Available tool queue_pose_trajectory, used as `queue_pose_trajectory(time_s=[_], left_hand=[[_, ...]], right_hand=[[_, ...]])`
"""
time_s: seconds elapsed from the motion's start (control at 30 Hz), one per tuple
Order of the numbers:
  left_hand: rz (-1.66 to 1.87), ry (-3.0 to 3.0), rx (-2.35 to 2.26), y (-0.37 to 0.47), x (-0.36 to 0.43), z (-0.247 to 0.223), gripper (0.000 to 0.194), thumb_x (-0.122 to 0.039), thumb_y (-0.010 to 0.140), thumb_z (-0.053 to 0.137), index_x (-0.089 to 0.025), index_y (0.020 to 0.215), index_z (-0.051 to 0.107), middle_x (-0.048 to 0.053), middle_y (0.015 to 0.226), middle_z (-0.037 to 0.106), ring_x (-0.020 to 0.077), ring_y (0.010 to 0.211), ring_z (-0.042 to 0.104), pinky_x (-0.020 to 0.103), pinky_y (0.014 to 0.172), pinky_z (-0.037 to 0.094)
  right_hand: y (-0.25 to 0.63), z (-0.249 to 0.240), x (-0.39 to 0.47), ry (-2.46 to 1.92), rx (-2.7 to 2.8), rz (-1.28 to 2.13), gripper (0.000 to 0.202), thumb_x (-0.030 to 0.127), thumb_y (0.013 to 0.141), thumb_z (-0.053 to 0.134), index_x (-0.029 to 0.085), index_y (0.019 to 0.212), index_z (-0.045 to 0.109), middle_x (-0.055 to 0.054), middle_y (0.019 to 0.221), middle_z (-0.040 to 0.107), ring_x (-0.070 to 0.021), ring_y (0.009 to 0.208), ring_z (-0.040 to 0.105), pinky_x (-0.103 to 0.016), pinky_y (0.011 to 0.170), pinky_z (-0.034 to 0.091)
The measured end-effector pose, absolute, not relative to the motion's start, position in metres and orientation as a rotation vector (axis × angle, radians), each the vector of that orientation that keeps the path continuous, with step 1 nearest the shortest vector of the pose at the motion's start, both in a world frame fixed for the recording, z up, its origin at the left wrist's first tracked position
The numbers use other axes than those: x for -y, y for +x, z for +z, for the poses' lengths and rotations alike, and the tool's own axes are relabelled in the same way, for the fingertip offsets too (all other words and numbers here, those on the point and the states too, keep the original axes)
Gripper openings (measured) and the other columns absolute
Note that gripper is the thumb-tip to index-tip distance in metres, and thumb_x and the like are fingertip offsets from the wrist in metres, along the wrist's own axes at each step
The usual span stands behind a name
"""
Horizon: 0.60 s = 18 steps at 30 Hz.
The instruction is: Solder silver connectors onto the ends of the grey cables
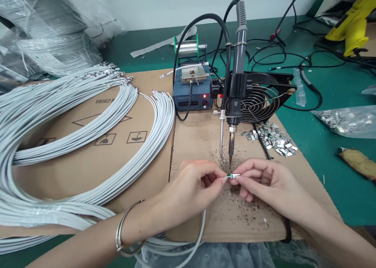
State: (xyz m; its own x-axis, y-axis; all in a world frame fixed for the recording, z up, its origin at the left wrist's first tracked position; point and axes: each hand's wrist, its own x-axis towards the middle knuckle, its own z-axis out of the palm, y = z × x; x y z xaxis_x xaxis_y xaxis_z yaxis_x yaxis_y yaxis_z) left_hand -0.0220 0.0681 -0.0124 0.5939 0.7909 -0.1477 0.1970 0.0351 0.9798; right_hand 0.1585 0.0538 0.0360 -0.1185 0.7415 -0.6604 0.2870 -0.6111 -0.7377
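Between finger and thumb, my left hand (202, 184) pinches the end of a white cable (201, 231), whose thin coloured wires show at its tip. My right hand (261, 178) pinches a small metal connector (234, 176) that meets those wires. Whether the two are joined I cannot tell. Just above them the tip of a soldering iron (231, 142) points down, clamped upright in a holder. A thin solder feed tube (222, 137) runs down beside the iron and ends close to its tip.
Bundles of white cables (141, 158) cover the cardboard (152, 186) on the left. Behind the iron stand a blue control box (192, 94), a solder spool (188, 49) and a fan (252, 99). Loose connectors (276, 139) lie piled at right, near a bag of parts (349, 119) and a brown sponge (357, 162).
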Motion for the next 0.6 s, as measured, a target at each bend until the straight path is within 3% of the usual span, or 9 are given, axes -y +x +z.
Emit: queue_pose_trajectory(time_s=[0.27, 0.43, 0.5, 0.6], left_hand=[[0.57, 1.6, -0.915, -0.022, -0.075, -0.012, 0.016, -0.016, 0.082, 0.05, -0.019, 0.083, 0.065, -0.003, 0.073, 0.06, 0.0083, 0.061, 0.049, 0.02, 0.055, 0.036], [0.562, 1.591, -0.935, -0.023, -0.073, -0.011, 0.015, -0.017, 0.083, 0.05, -0.019, 0.085, 0.064, -0.002, 0.073, 0.059, 0.0086, 0.06, 0.049, 0.019, 0.056, 0.037], [0.566, 1.605, -0.918, -0.023, -0.072, -0.011, 0.016, -0.015, 0.082, 0.05, -0.018, 0.086, 0.065, -0.002, 0.071, 0.059, 0.0089, 0.06, 0.049, 0.019, 0.056, 0.037], [0.561, 1.611, -0.885, -0.023, -0.071, -0.01, 0.016, -0.015, 0.083, 0.049, -0.017, 0.086, 0.065, -0.001, 0.071, 0.058, 0.0096, 0.062, 0.05, 0.019, 0.058, 0.037]], right_hand=[[0.16, 0.03, -0.062, -1.766, 1.103, 1.775, 0.025, 0.033, 0.073, 0.067, 0.011, 0.079, 0.056, -0.007, 0.07, 0.065, -0.0087, 0.052, 0.058, -0.015, 0.048, 0.05], [0.161, 0.03, -0.06, -1.797, 1.251, 1.724, 0.018, 0.029, 0.078, 0.06, 0.012, 0.079, 0.057, -0.008, 0.073, 0.066, -0.0107, 0.054, 0.059, -0.018, 0.047, 0.05], [0.161, 0.031, -0.056, -1.807, 1.473, 1.573, 0.012, 0.025, 0.081, 0.055, 0.014, 0.079, 0.059, -0.005, 0.068, 0.065, -0.0113, 0.054, 0.059, -0.018, 0.046, 0.049], [0.163, 0.032, -0.049, -1.681, 1.963, 1.083, 0.009, 0.016, 0.084, 0.053, 0.018, 0.084, 0.062, -0.001, 0.073, 0.065, -0.0121, 0.063, 0.06, -0.02, 0.054, 0.048]])
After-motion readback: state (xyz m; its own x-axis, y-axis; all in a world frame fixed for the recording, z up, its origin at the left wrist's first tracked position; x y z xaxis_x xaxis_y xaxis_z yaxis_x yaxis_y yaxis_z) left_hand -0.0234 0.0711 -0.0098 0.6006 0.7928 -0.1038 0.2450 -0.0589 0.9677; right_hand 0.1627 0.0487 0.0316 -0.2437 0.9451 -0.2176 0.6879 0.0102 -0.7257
